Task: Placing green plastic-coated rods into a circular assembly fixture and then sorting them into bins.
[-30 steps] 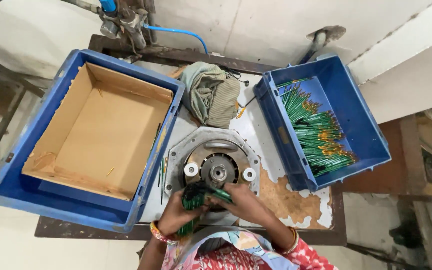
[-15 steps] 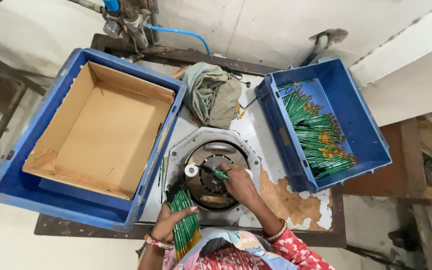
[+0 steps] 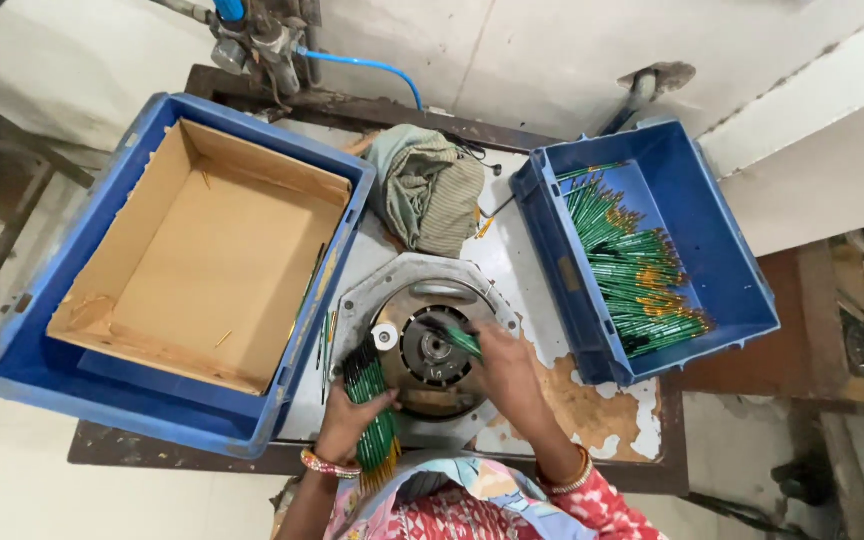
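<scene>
Green sticks (image 3: 637,275) fill right blue crate (image 3: 727,260)

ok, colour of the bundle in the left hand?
Dark green sticks with yellowish tips, the bundle gripped in the left hand; the head view shows it.

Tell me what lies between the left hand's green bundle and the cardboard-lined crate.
Nothing visible. The left hand holds the green bundle just beside the cardboard-lined crate; only its blue rim separates them.
</scene>
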